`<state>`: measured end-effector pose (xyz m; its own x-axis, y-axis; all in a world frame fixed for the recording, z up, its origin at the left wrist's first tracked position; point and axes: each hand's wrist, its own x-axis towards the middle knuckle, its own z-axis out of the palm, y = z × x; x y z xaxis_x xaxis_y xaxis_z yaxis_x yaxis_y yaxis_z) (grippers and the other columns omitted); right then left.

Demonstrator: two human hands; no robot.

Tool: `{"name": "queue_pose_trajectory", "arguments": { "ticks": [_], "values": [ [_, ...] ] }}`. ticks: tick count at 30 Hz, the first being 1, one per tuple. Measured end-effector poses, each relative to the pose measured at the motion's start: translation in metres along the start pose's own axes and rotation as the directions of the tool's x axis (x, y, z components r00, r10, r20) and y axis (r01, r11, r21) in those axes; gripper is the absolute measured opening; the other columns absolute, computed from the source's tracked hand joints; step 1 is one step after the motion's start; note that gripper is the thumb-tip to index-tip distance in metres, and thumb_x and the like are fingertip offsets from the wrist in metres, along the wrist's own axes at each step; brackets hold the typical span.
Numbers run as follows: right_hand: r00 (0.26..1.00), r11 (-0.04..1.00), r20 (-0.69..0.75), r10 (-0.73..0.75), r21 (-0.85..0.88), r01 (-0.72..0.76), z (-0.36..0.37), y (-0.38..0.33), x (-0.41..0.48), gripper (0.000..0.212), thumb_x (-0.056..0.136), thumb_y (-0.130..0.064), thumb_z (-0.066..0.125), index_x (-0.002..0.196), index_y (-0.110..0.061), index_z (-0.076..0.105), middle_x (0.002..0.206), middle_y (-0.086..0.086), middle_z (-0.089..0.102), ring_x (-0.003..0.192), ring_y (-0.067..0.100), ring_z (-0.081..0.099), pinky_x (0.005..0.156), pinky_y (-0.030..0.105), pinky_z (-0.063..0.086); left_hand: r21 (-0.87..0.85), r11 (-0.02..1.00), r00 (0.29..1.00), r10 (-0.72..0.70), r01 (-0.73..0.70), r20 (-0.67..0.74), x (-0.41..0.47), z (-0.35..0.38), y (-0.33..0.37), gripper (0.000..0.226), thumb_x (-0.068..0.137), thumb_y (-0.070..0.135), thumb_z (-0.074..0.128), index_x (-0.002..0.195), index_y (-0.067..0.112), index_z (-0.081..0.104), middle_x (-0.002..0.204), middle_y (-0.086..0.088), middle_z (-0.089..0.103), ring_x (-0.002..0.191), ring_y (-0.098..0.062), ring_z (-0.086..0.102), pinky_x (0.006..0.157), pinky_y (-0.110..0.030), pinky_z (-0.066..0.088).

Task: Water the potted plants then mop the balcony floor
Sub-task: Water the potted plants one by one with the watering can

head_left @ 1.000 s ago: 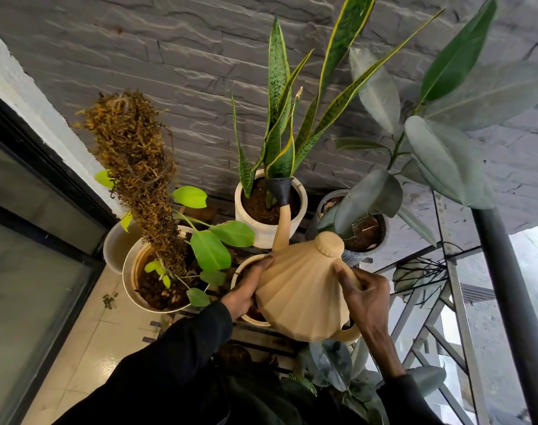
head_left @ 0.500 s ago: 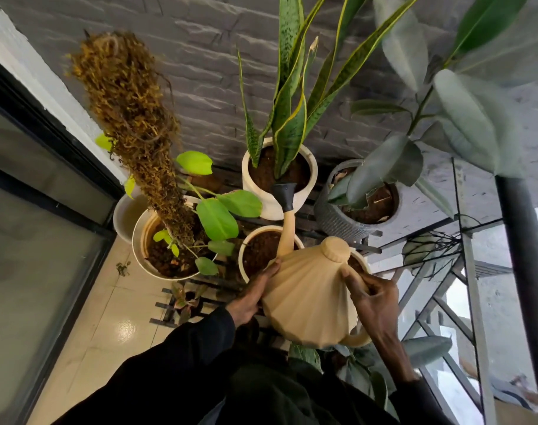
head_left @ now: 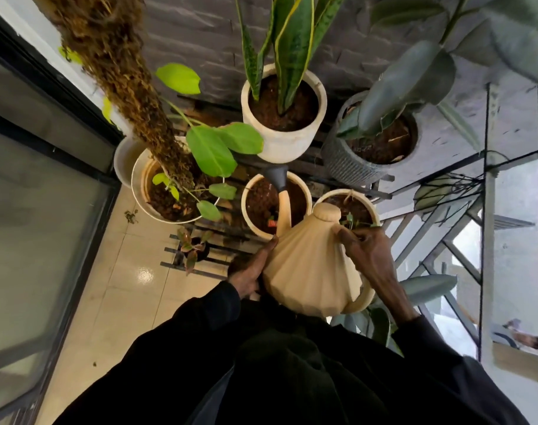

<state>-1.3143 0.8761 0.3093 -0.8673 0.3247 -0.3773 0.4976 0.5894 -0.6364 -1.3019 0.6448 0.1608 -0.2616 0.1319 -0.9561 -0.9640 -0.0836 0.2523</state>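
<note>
Watering can: the ribbed beige watering can is held in the air at the middle of the view, just in front of the person, with the pots ahead of it.
Left hand: the left hand lies flat against the can's 9 o'clock side, fingers straight, pressing and steadying it rather than wrapping it.
Right hand: the right hand sits on the can's upper shoulder at 2 o'clock, fingers bent onto the ribs beside the lid; the handle loop at 5 o'clock is not gripped.
Pointing: the spout runs toward 12 o'clock, and its dark rose hangs over the far rim of the small cream pot.
Long axis: from the handle at 5 o'clock through the body to the rose, about 5 to 11.
Step in hand: watering this small pot, I'd judge; its soil glistens, though I can't make out a stream.
Doing it well: draw the rose back a little toward 6 o'clock so it sits over the soil's middle, then tip gently.
Watch for: the snake plant pot stands just beyond at 12 o'clock, and overshoot would wet the slatted stand and tiled floor.
</note>
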Motion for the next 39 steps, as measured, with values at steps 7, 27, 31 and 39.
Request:
{"name": "queue_pose_trajectory", "arguments": {
  "ticks": [7, 27, 31, 39],
  "values": [
    [0.997, 0.999, 0.077, 0.028, -0.048, -0.024, -0.001, -0.004, -0.002, 0.049, 0.100, -0.040, 0.070, 0.079, 0.004, 0.072, 0.074, 0.029, 0.069, 0.050, 0.028, 0.052, 0.048, 0.047, 0.051, 0.024, 0.998, 0.998, -0.060, 0.060, 0.036, -0.051, 0.006, 0.012, 0.086, 0.075, 0.080, 0.063, 0.145, 0.032, 0.048, 0.140, -0.010, 0.055, 0.127, -0.034, 0.049, 0.109, -0.059, 0.039],
    [1.000, 1.000, 0.022, 0.021, -0.013, -0.021, 0.017, -0.011, -0.039, 0.051, 0.101, -0.040, 0.069, 0.088, 0.009, 0.072, 0.074, 0.031, 0.068, 0.061, 0.051, 0.060, 0.048, 0.055, 0.051, 0.133, 0.989, 0.991, -0.082, 0.068, 0.104, -0.049, -0.024, 0.006, 0.078, 0.085, 0.078, 0.052, 0.148, 0.032, 0.044, 0.143, -0.009, 0.053, 0.130, -0.032, 0.047, 0.110, -0.055, 0.038],
    [0.998, 0.998, 0.032, 0.051, 0.036, -0.052, 0.019, -0.010, -0.044, 0.049, 0.100, -0.039, 0.071, 0.087, 0.008, 0.072, 0.075, 0.030, 0.068, 0.049, 0.033, 0.052, 0.045, 0.038, 0.046, 0.132, 0.989, 0.992, -0.078, 0.065, 0.101, -0.052, -0.027, 0.006, 0.073, 0.090, 0.074, 0.050, 0.145, 0.026, 0.047, 0.141, -0.010, 0.054, 0.122, -0.029, 0.049, 0.098, -0.049, 0.039],
    [0.998, 0.992, 0.004, 0.069, 0.104, -0.069, 0.027, -0.006, -0.057, 0.058, 0.097, -0.047, 0.072, 0.080, 0.009, 0.071, 0.071, 0.035, 0.064, 0.048, 0.029, 0.046, 0.046, 0.041, 0.042, 0.150, 0.989, 0.994, -0.034, 0.017, 0.107, -0.054, -0.033, 0.005, 0.074, 0.085, 0.075, 0.056, 0.144, 0.033, 0.046, 0.137, -0.011, 0.056, 0.126, -0.033, 0.050, 0.113, -0.059, 0.036]
  ]
}}
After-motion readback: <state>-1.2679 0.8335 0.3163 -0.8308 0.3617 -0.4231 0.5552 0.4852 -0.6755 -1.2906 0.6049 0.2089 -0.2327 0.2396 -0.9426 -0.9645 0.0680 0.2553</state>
